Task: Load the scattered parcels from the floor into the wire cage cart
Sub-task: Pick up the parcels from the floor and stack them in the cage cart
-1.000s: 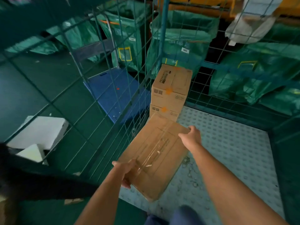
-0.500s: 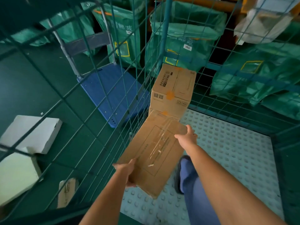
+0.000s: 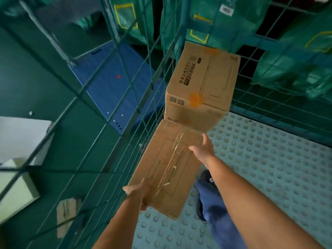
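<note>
Nearest the camera, a flat cardboard parcel (image 3: 167, 169) is held in the air over the studded floor of the wire cage cart (image 3: 269, 159), just inside the cart's left mesh wall (image 3: 125, 97). Its near corner is gripped by the left hand (image 3: 138, 192), thumb on top and fingers curled beneath; its far right edge is clasped by the right hand (image 3: 203, 150), so each grip is clamped on the parcel. A blue trouser leg and dark shoe (image 3: 206, 178) are seen under it on the cart floor.

Just beyond, two stacked boxes (image 3: 201, 83) stand in the cart's far left corner, and the parcel's far edge appears to meet or overlap the lower one. The placing is best done, it is judged, by lowering the parcel flat and keeping it square to the mesh, snug against the stack, so that floor space is saved. Fingers underneath should be drawn out sideways before the weight is let down.

Outside the mesh, a blue platform trolley (image 3: 111, 83) and pale boxes (image 3: 19, 141) on the floor remain to be dealt with; green sacks (image 3: 296, 65) lie farther off.
</note>
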A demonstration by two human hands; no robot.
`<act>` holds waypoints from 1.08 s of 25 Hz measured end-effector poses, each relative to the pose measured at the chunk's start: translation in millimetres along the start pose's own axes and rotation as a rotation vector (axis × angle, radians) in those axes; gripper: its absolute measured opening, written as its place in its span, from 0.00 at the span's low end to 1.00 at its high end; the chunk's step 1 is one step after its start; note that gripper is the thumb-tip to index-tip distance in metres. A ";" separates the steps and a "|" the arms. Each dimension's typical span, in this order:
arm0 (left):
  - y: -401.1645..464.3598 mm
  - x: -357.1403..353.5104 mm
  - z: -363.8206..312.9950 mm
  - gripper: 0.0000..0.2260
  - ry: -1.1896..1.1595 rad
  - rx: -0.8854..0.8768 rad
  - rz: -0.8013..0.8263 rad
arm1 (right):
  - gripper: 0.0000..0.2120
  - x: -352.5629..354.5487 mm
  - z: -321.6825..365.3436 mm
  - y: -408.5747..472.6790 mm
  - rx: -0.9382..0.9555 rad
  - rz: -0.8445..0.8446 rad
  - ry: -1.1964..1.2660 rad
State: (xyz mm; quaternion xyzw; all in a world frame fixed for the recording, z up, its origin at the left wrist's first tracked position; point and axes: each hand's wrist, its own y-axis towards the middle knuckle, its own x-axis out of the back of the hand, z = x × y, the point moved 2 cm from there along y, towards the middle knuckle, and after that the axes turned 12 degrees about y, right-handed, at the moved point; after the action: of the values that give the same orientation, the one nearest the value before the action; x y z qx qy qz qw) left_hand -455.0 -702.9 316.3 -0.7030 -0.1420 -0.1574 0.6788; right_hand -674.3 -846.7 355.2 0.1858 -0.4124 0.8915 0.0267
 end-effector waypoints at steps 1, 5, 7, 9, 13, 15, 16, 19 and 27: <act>5.5 -3.9 -7.9 0.35 -0.016 0.010 -0.020 | 0.37 -3.2 -0.2 14.3 0.003 0.011 0.006; 37.7 -18.9 -37.2 0.34 -0.042 0.019 -0.029 | 0.36 -21.1 5.5 69.6 -0.005 0.045 0.012; 54.2 -23.1 -49.7 0.36 -0.042 0.005 -0.038 | 0.37 -31.4 10.2 93.2 -0.013 0.053 0.016; 66.3 -26.7 -62.8 0.39 -0.039 -0.022 -0.041 | 0.40 -40.2 10.6 113.7 -0.004 0.041 0.006; 88.1 -39.9 -83.4 0.42 -0.106 -0.007 -0.012 | 0.42 -55.7 -7.8 136.7 -0.025 0.058 -0.059; 96.9 -42.8 -88.6 0.42 -0.099 -0.004 -0.015 | 0.39 -65.3 -20.3 140.2 -0.005 0.105 -0.147; 103.6 -43.3 -88.7 0.42 -0.094 0.003 -0.004 | 0.37 -69.5 -24.4 140.8 0.004 0.123 -0.185; 105.3 -36.5 -92.6 0.45 -0.059 0.024 0.040 | 0.34 -75.1 -28.3 142.9 0.008 0.154 -0.231; 74.0 -45.1 -110.3 0.29 0.341 -0.172 0.077 | 0.31 -42.0 -6.9 106.3 0.012 0.106 -0.051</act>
State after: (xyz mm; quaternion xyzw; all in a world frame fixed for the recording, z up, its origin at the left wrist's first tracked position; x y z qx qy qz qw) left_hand -468.6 -815.2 233.5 -0.7264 0.0161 -0.2600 0.6360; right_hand -658.7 -907.1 259.2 0.1865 -0.4169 0.8890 -0.0322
